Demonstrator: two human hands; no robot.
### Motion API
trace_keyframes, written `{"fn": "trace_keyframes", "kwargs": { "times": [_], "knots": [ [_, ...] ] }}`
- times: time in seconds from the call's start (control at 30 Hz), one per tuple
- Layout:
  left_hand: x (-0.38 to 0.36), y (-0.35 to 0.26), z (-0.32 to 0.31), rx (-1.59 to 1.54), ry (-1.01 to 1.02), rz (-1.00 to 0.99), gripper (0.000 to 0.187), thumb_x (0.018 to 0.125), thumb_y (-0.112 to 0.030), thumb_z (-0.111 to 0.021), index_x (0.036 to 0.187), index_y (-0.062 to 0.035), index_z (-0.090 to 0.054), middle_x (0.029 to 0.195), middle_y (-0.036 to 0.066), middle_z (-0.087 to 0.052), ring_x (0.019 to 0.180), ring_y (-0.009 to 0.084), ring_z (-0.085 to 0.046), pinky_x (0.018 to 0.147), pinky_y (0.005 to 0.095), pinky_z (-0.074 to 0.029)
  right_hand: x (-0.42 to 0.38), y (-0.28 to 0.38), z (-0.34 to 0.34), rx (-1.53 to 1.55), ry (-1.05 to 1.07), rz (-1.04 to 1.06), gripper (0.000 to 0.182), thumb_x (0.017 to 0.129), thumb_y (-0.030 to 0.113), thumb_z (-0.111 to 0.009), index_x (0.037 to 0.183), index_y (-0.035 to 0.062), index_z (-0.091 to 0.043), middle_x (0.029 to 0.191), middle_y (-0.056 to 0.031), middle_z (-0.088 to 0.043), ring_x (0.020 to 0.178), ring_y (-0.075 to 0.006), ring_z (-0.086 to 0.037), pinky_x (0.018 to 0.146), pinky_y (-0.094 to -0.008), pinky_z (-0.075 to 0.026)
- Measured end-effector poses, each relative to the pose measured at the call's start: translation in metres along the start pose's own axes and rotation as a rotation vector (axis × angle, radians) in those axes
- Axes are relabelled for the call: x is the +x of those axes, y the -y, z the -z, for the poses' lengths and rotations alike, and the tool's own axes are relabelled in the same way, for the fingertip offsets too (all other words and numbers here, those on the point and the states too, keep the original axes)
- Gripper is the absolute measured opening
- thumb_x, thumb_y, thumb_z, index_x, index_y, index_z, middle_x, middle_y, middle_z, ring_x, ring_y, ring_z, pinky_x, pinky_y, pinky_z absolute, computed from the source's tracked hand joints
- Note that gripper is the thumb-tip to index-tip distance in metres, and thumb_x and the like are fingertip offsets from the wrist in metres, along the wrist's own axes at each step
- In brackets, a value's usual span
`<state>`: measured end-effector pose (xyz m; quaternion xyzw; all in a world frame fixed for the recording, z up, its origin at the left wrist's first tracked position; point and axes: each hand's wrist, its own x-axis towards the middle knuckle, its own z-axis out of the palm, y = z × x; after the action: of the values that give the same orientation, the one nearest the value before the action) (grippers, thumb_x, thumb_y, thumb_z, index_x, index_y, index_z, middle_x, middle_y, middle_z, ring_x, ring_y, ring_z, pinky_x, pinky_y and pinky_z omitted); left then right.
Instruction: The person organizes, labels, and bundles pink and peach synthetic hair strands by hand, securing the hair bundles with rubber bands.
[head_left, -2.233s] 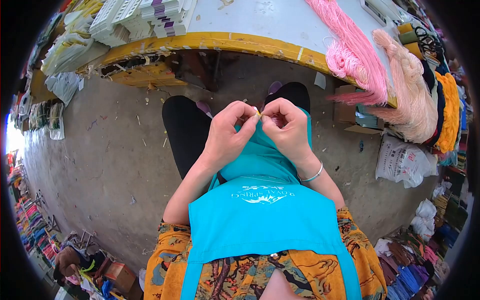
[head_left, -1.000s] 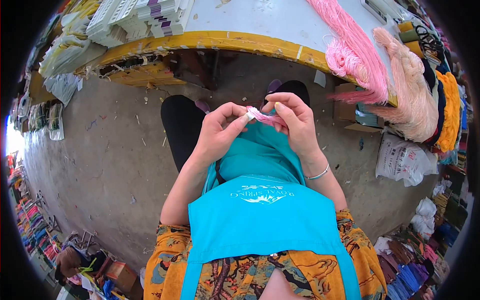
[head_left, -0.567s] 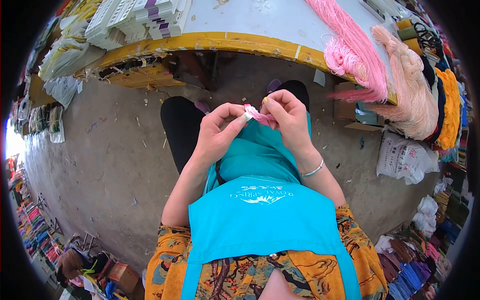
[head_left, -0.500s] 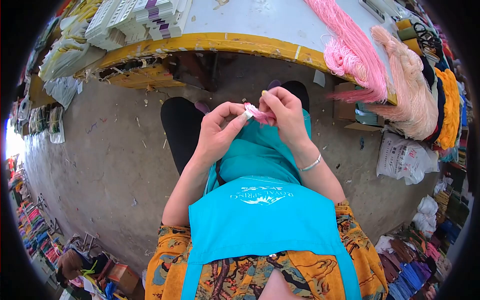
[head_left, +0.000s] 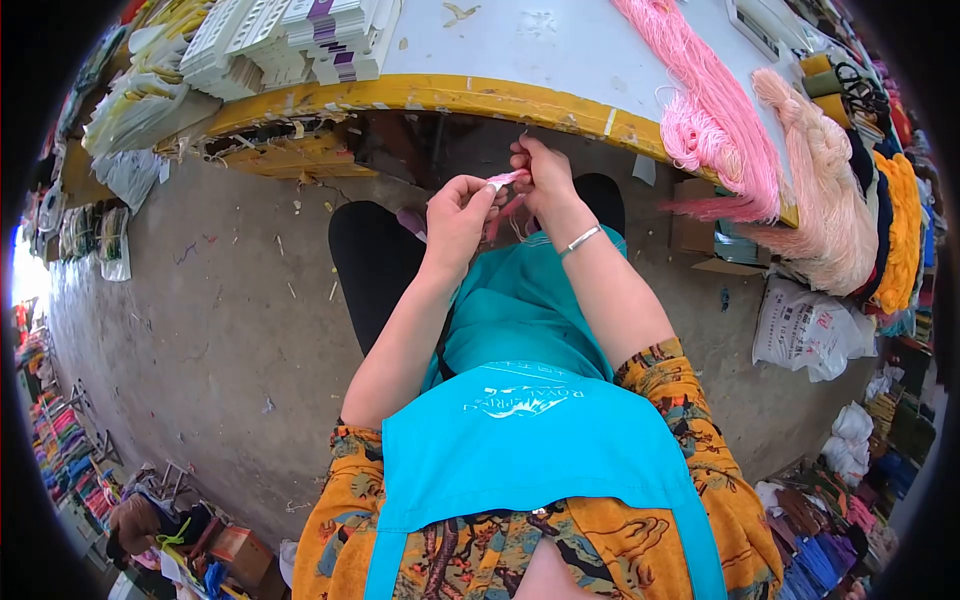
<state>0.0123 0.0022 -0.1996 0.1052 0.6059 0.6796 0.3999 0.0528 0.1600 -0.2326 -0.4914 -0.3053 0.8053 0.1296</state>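
Note:
My left hand (head_left: 457, 214) and my right hand (head_left: 538, 180) are raised close together just below the yellow table edge (head_left: 420, 92). Between their fingertips they pinch a small bundle of pink thread (head_left: 505, 181), with a white bit at the left-hand end and loose strands hanging down toward my teal apron (head_left: 520, 320). A silver bangle (head_left: 580, 240) circles my right wrist.
On the white tabletop lie long pink yarn skeins (head_left: 715, 95), peach yarn (head_left: 825, 180) and stacks of white cards (head_left: 290, 35). Orange and dark yarn hang at the right (head_left: 900, 230). A white sack (head_left: 810, 325) and a cardboard box (head_left: 700, 225) sit on the concrete floor.
Both hands have moved up and away from my lap toward the table edge, arms stretched out, still pinching the pink thread. Earlier they worked it close over the apron.

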Motion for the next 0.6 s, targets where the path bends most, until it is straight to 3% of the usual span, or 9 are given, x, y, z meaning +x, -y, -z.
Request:
{"fn": "trace_keyframes", "kwargs": {
  "times": [0.2,0.33,0.4,0.6],
  "knots": [
    [0.016,0.001,-0.006,-0.069,-0.03,0.085,0.013,0.097,-0.013,-0.058,0.1,-0.0006,-0.062,0.098,0.009,-0.069,0.092,0.0146,-0.067,0.08,0.0248,-0.054,0.031,0.001,0.002,0.108,-0.027,-0.105,0.021,0.096,0.026,-0.06,0.088,0.0067,-0.061,0.062,-0.0007,-0.054,0.041,-0.0084,-0.038,0.039,-0.0243,-0.026],
    [0.017,0.003,-0.005,-0.081,-0.036,0.085,0.013,0.097,-0.012,-0.058,0.101,-0.0002,-0.061,0.098,0.01,-0.069,0.092,0.0155,-0.067,0.08,0.0256,-0.054,0.026,0.002,0.001,0.111,0.03,-0.064,0.02,0.097,0.026,-0.062,0.09,0.0068,-0.062,0.062,-0.0003,-0.053,0.042,-0.0076,-0.037,0.039,-0.0235,-0.026],
    [0.016,0.004,-0.004,-0.086,-0.027,0.081,0.013,0.097,-0.012,-0.058,0.101,0.0002,-0.061,0.098,0.01,-0.069,0.092,0.0158,-0.067,0.081,0.026,-0.055,0.014,-0.004,0.002,0.033,0.013,0.157,0.02,0.097,0.026,-0.063,0.093,0.0067,-0.063,0.062,-0.0004,-0.055,0.043,-0.0064,-0.037,0.039,-0.022,-0.026],
    [0.016,0.006,-0.004,-0.089,-0.016,0.086,0.013,0.096,-0.012,-0.059,0.1,0.0007,-0.06,0.099,0.011,-0.068,0.093,0.0164,-0.067,0.082,0.0271,-0.055,0.005,-0.008,-0.002,-0.018,0.014,0.328,0.023,0.097,0.029,-0.063,0.1,0.0062,-0.068,0.066,-0.0015,-0.061,0.043,-0.0048,-0.039,0.041,-0.0202,-0.028]
  ]
}}
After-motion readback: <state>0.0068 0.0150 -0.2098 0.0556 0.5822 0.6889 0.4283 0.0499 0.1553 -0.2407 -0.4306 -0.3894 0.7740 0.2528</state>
